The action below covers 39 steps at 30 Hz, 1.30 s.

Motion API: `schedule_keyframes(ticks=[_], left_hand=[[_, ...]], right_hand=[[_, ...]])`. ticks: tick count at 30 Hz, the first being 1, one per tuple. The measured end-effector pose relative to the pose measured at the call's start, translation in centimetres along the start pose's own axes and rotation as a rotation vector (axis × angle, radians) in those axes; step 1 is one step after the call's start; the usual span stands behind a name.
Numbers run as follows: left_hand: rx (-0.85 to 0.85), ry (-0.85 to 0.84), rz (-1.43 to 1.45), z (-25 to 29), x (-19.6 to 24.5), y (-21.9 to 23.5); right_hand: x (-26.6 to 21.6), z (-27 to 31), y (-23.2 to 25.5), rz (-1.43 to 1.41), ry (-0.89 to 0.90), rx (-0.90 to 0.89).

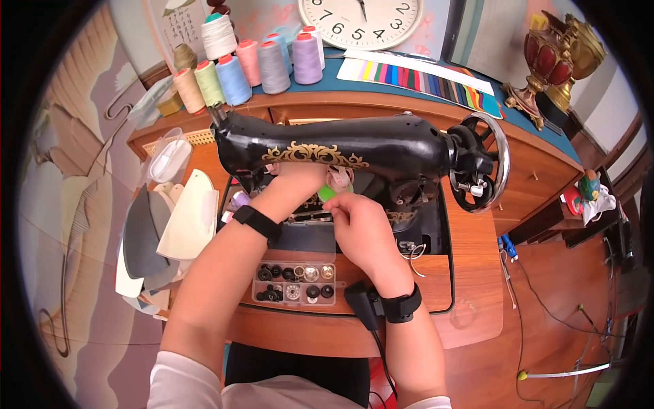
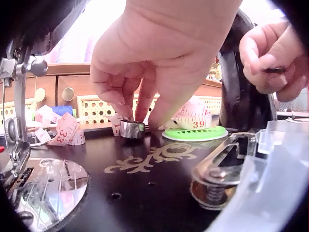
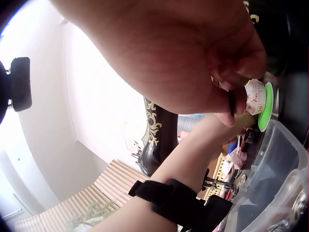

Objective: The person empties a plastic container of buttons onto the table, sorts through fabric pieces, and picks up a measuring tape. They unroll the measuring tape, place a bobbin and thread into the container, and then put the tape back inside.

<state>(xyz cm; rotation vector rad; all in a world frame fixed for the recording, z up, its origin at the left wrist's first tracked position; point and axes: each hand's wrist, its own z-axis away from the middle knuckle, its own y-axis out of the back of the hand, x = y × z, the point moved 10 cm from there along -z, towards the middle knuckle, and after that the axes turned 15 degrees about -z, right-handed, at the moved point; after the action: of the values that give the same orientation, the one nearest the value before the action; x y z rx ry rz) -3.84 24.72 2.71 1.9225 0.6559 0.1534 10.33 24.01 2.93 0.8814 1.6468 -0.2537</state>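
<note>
A black sewing machine (image 1: 402, 140) with gold scrollwork stands on the table. My left hand (image 2: 159, 53) reaches under its arm, fingers hidden in the head view. In the left wrist view those fingertips pinch a small silver metal cylinder (image 2: 132, 129) standing on the machine bed. To the right of the bed, my right hand (image 1: 364, 232) is raised with thumb and fingers together, pinching a small flat black piece (image 2: 275, 70). A pink-and-white tape measure (image 2: 193, 116) and a green-edged disc (image 2: 195, 133) lie close beside the left hand.
A clear compartment box (image 1: 296, 300) of black and silver fasteners lies open in front of the machine. Thread spools (image 1: 274, 68) line the back shelf under a clock (image 1: 361, 20). Pattern pieces (image 1: 191, 215) lie left; the handwheel (image 1: 501, 160) is at right.
</note>
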Motion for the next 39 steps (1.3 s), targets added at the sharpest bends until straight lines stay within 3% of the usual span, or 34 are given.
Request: schedule_keyframes(ticks=[2,7,11,14,18,23,26,29,36,39], left_hand=[[-0.095,0.029,0.081,0.1,-0.4,-1.3],[-0.112,0.022,-0.013,0.6,-0.1,-0.4],[0.019,-0.068,-0.042,1.3,-0.4,-0.1],[-0.166,-0.146,-0.054,3.3,0.1,1.8],[-0.005,-0.157,0.045,5.5,-0.2,6.0],[-0.126,-0.218,0.164,9.9,0.4,8.1],[-0.123,-0.257,0.257,12.7,0.8,10.8],[-0.144,-0.296,0.325,15.2,1.5,11.8],[-0.083,-0.354,0.393,18.1,2.5,11.9],[-0.060,-0.387,0.364,18.2,2.8,12.1]], right_hand=[[-0.2,0.0,-0.2,-0.004,0.008,-0.022],[0.0,-0.1,-0.2,-0.049,-0.012,-0.027],[-0.5,-0.2,0.1,-0.040,0.013,-0.017],[-0.4,-0.3,0.1,-0.054,-0.047,-0.035],[0.6,-0.3,-0.4,-0.132,-0.103,-0.065],[1.0,-0.1,-0.9,-0.244,-0.181,-0.103],[-0.1,0.5,-1.3,-0.255,-0.199,-0.188],[-0.7,1.9,-2.4,-0.304,-0.351,-0.345],[-2.9,4.7,-5.3,-0.007,-0.231,-0.792],[-2.5,5.2,-5.6,0.022,-0.237,-0.839]])
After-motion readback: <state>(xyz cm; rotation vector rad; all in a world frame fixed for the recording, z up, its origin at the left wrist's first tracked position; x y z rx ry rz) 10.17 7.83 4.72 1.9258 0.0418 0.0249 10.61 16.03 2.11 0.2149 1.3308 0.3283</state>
